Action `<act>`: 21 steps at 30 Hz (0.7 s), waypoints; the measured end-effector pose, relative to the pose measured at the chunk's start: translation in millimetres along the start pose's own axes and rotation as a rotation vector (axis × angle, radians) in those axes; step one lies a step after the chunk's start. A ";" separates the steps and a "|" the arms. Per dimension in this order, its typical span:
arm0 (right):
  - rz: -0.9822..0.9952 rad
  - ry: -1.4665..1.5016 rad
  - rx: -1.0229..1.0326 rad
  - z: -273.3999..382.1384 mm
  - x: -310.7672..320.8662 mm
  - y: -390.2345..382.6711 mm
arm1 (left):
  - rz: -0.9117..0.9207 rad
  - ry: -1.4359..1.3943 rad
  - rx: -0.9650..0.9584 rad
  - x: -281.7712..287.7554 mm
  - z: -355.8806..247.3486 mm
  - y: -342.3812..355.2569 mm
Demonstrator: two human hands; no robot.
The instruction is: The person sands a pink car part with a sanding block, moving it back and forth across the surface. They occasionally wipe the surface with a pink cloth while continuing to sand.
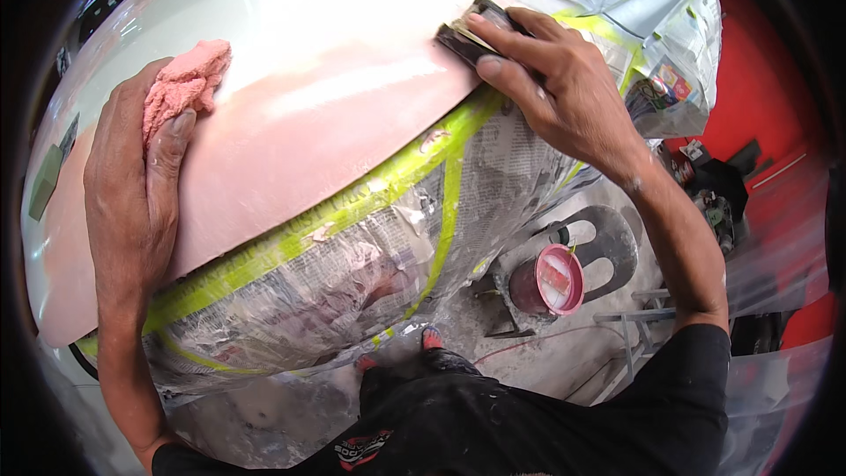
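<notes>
My left hand (132,176) grips a crumpled pink sponge or cloth (189,79) over the left part of a white car body panel (308,9) with pale pink patches. My right hand (564,97) is closed on a small dark sanding block (458,42) at the panel's right edge, its fingertips lying over the block. Below that edge, newspaper masking (335,300) is held by bright yellow-green tape (379,185). A flat greenish block (44,181) rests at the panel's far left.
Lower right, a pink bucket (546,291) with pale contents stands by a dark plastic stool (608,247) and a metal ladder-like frame (634,335). More masked bodywork (652,9) is at upper right, beside a red surface (749,123). My feet (430,338) are on the grey floor.
</notes>
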State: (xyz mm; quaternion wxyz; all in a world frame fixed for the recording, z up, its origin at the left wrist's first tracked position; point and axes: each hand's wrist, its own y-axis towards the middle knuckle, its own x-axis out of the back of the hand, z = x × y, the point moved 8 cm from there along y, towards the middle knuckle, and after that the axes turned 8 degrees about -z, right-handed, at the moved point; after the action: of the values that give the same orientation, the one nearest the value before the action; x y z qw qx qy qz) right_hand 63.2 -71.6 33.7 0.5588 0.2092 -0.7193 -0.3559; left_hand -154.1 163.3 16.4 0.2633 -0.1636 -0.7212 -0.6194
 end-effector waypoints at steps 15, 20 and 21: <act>0.164 -0.077 -0.147 -44.0 -22.2 31.3 | -0.001 -0.107 -0.055 -4.7 -15.8 8.3; -0.048 -0.048 0.102 37.2 0.9 -6.7 | -0.011 -0.039 -0.012 0.0 0.2 0.7; 0.008 -0.047 0.090 30.9 -6.5 -1.4 | -0.005 -0.024 -0.010 -0.2 0.4 0.0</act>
State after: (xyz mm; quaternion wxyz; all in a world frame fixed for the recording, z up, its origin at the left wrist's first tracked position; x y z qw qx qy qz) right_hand 35.5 -59.3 24.6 0.5332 0.2230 -0.7482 -0.3258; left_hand -154.0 163.7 16.2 0.2523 -0.1706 -0.7216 -0.6217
